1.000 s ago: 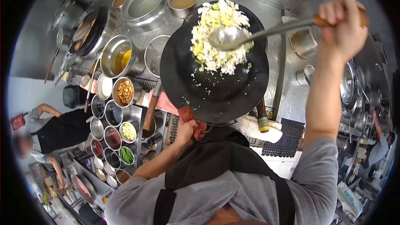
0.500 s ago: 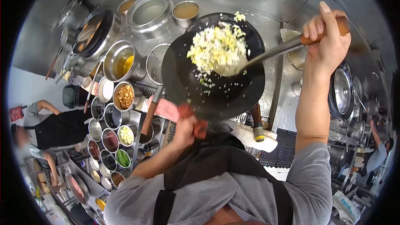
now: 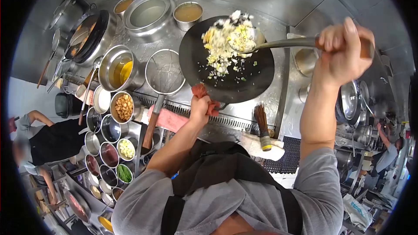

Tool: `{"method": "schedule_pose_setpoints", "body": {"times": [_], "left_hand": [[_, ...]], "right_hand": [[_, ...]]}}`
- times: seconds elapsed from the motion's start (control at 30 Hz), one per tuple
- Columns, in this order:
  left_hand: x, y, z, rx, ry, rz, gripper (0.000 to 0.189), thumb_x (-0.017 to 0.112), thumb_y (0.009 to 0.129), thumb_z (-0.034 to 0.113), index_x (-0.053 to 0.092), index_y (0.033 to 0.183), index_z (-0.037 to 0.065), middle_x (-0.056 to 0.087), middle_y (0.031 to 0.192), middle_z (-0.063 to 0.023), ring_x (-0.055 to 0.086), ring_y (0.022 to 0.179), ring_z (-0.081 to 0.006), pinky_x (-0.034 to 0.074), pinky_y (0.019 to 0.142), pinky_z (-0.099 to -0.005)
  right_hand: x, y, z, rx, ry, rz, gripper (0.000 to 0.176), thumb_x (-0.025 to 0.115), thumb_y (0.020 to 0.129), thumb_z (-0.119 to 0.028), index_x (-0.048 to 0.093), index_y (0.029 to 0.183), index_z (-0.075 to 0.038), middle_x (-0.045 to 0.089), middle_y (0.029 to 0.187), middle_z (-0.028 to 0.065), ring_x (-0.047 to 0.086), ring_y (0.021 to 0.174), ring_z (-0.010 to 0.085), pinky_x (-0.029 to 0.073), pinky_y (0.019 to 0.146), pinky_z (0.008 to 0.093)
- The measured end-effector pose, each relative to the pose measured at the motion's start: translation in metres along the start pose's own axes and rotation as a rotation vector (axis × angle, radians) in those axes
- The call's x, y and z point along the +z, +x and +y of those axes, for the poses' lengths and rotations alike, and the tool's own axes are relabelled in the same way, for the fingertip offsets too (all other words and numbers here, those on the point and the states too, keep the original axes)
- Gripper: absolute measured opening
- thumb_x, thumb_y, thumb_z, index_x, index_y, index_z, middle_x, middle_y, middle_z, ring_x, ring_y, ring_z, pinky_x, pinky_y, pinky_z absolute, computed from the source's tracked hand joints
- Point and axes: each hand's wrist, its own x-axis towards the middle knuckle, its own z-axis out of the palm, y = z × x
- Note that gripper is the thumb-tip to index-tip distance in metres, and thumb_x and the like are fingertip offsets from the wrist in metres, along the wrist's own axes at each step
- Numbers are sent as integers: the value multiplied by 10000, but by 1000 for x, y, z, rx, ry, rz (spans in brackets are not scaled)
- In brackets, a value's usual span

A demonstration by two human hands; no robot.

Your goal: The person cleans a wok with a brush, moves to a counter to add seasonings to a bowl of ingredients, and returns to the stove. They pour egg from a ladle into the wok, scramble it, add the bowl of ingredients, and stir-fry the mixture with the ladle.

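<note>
My left hand (image 3: 201,108) is closed round the near-side handle of a black wok (image 3: 248,85), with a folded red cloth (image 3: 200,90) between palm and handle. In the wok, a loose heap of white and yellow rice-like food (image 3: 217,52) with small green bits lies toward the far side, partly blurred by motion. My right hand (image 3: 344,52) grips the wooden handle of a metal ladle (image 3: 289,42). The ladle's bowl is over the far right of the wok, among the food and full of it.
Left of the wok lies a wire strainer (image 3: 164,72). Beyond it stand an oil pot (image 3: 104,76), a large water pot (image 3: 130,19) and a broth bowl (image 3: 188,13). Several ingredient tins flank my left arm. A bamboo brush (image 3: 262,126) rests near the counter edge. Another person (image 3: 54,141) stands at left.
The wok and my left hand have moved away from my body. The ladle bowl has shifted to the wok's far right and now holds food. My right hand is slightly lower and farther right.
</note>
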Motion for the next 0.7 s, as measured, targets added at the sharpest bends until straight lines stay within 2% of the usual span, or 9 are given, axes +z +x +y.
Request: {"method": "schedule_pose_setpoints", "body": {"times": [0.07, 0.2, 0.23, 0.33, 0.43, 0.5, 0.63, 0.67, 0.7], "left_hand": [[-4, 39, -12, -67, 102, -106, 145, 434, 700, -9, 522, 808, 31, 604, 661, -128, 504, 454, -169, 436, 358, -320], [-4, 64, -19, -45, 106, -156, 183, 428, 705, -19, 502, 869, 17, 603, 682, -141, 544, 479, -187, 489, 370, -357], [-7, 66, -21, -58, 101, -160, 183, 428, 705, -19, 502, 869, 17, 603, 682, -141, 544, 479, -187, 489, 370, -357], [-7, 70, -23, -54, 34, -126, 312, 430, 716, -38, 425, 1013, 58, 613, 744, -151, 570, 516, -204, 499, 375, -368], [-11, 75, -27, -59, 48, -150, 292, 441, 735, -47, 431, 1012, 46, 610, 750, -140, 608, 566, -208, 508, 391, -362], [-17, 79, -33, -74, 40, -183, 312, 449, 743, -58, 453, 1041, 33, 614, 769, -126, 636, 618, -204, 528, 431, -343], [-7, 68, -16, -75, 45, -138, 340, 425, 748, -82, 479, 1067, 23, 638, 786, -121, 636, 633, -202, 539, 509, -295], [-8, 70, -17, -89, 54, -137, 340, 425, 748, -82, 479, 1067, 23, 638, 786, -121, 636, 633, -202, 539, 509, -295], [-13, 71, -19, -111, 53, -188, 389, 421, 750, -85, 408, 1118, 39, 621, 782, -140, 611, 567, -216, 510, 419, -326]], "right_hand": [[6, -2, 1, -112, 14, -59, 135, 609, 808, 10, 498, 737, -20, 429, 480, 54, 403, 369, 134, 337, 347, 290], [13, -37, 82, 110, -162, 30, 184, 628, 804, 26, 502, 680, -25, 476, 508, 31, 440, 419, 103, 350, 394, 268], [2, -61, 119, 290, -177, -54, 193, 644, 796, 28, 505, 671, -19, 494, 518, 32, 463, 441, 94, 349, 416, 250], [29, -47, 114, 366, -304, -193, 189, 680, 789, -17, 532, 673, -14, 522, 531, 16, 466, 448, 71, 338, 419, 222], [49, -24, 79, 342, -489, -122, 175, 711, 773, -46, 561, 686, -19, 530, 523, 21, 464, 436, 72, 336, 405, 220], [38, -20, 67, 221, -360, -10, 196, 676, 792, -21, 514, 682, -20, 480, 497, 26, 449, 426, 84, 334, 385, 234], [12, -49, 116, 202, -338, 219, 230, 613, 839, -34, 440, 689, -39, 414, 476, 40, 375, 383, 116, 337, 379, 291], [14, -46, 116, 217, -292, 245, 233, 610, 841, -39, 436, 687, -40, 409, 475, 41, 377, 383, 122, 338, 380, 301], [18, -43, 112, 234, -254, 272, 223, 604, 837, -31, 438, 689, -45, 398, 479, 39, 373, 383, 128, 338, 379, 302]]}}
